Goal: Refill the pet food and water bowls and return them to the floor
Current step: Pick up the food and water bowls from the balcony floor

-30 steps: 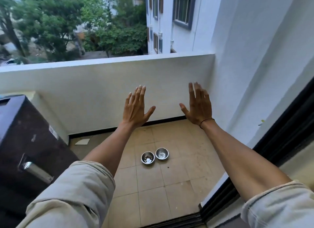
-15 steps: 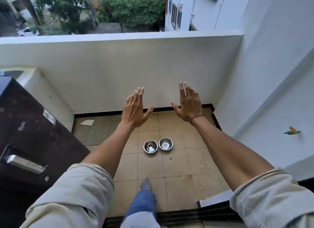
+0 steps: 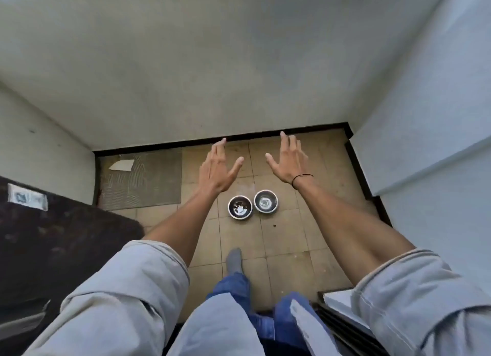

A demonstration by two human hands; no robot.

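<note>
Two small steel bowls stand side by side on the tiled balcony floor. The left bowl (image 3: pixel 240 207) holds a few dark bits of food around its shiny bottom. The right bowl (image 3: pixel 265 201) looks bare or holds clear water; I cannot tell which. My left hand (image 3: pixel 216 169) and my right hand (image 3: pixel 288 160) are stretched out in front of me, fingers straight and spread, well above the bowls and holding nothing. A black band circles my right wrist.
A dark cabinet (image 3: pixel 53 238) fills the left side. A grey mat (image 3: pixel 140 179) with a scrap of paper (image 3: pixel 121 165) lies by the far left wall. White parapet walls (image 3: pixel 212 71) close the balcony. My socked foot (image 3: pixel 234 260) stands on the tiles; a door sill (image 3: pixel 342 310) sits at lower right.
My view has tilted down from the trees and buildings to the floor. I have stepped onto the balcony, nearer the bowls. Both hands stay outstretched and open.
</note>
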